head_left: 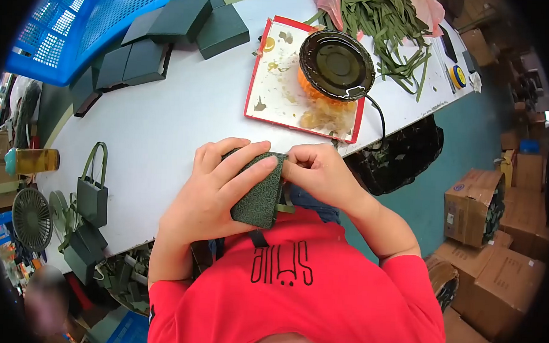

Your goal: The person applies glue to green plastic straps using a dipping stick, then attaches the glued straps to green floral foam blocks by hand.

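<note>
A small dark green patterned box (260,198) is held close to the red shirt, at the table's near edge. My left hand (218,190) wraps round it from the left, fingers spread across its upper face. At the box's upper right edge, my right hand (317,173) is closed in a pinch; what its fingertips hold is hidden. A short green ribbon end (285,209) sticks out from the box's right side. Beyond the hands, a round dark pot (337,65) stands on a red-edged white tray (270,119) smeared with brownish residue.
Green ribbons (385,29) lie at the back right, near a yellow-blue tape roll (457,76). Dark green boxes (222,31) and a blue crate (66,33) stand at the back left. A small green bag (92,201) and a fan (32,219) are at left; cartons (472,204) at right.
</note>
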`<state>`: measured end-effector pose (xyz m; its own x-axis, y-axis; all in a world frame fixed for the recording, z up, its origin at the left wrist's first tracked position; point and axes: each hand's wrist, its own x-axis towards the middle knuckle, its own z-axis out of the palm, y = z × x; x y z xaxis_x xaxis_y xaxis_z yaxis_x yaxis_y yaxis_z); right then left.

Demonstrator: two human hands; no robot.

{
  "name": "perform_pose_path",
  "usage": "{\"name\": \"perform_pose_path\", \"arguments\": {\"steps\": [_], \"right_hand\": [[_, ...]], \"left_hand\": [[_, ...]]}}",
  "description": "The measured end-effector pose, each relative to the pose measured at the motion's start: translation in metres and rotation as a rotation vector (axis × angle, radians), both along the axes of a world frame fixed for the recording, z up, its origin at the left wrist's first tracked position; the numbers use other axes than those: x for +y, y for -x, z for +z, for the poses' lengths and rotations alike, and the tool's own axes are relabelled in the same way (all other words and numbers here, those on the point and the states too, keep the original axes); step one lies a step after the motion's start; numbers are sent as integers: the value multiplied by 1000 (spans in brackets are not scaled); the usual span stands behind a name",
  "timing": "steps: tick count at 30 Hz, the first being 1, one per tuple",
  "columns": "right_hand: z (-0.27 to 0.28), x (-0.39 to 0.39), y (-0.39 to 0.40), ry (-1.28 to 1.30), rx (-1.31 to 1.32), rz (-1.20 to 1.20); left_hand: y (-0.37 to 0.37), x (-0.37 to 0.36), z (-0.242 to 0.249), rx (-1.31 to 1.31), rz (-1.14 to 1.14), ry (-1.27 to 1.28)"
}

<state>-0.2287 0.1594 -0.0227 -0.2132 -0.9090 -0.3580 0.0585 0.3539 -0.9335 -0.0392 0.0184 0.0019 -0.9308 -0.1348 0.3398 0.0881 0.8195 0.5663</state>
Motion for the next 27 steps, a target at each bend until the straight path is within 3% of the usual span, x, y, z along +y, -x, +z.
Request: {"name": "perform_pose_path", "arguments": {"steps": [3, 5, 7, 10, 15, 18, 21, 27], "right_hand": [[0, 2, 5, -4, -63, 14], [8, 4, 1, 82, -17, -220], [-2, 9, 4, 285, 301, -376], [-3, 19, 4, 383, 403, -363], [1, 17, -8, 349, 426, -268], [4, 15, -10, 50, 192, -192], [7, 9, -13, 20, 133, -132], [6, 18, -11, 103, 131, -284]], "left_hand": [[1, 0, -2, -2, 30, -8], [1, -1, -3, 14, 67, -57], [-1, -2, -3, 16, 97, -77], [-2, -3, -4, 25, 109, -80], [-1, -2, -2, 21, 102, -69], [-1, -1, 0, 22, 89, -66], [0, 0, -1, 37, 77, -62], [0, -1, -1, 33, 90, -76]]}}
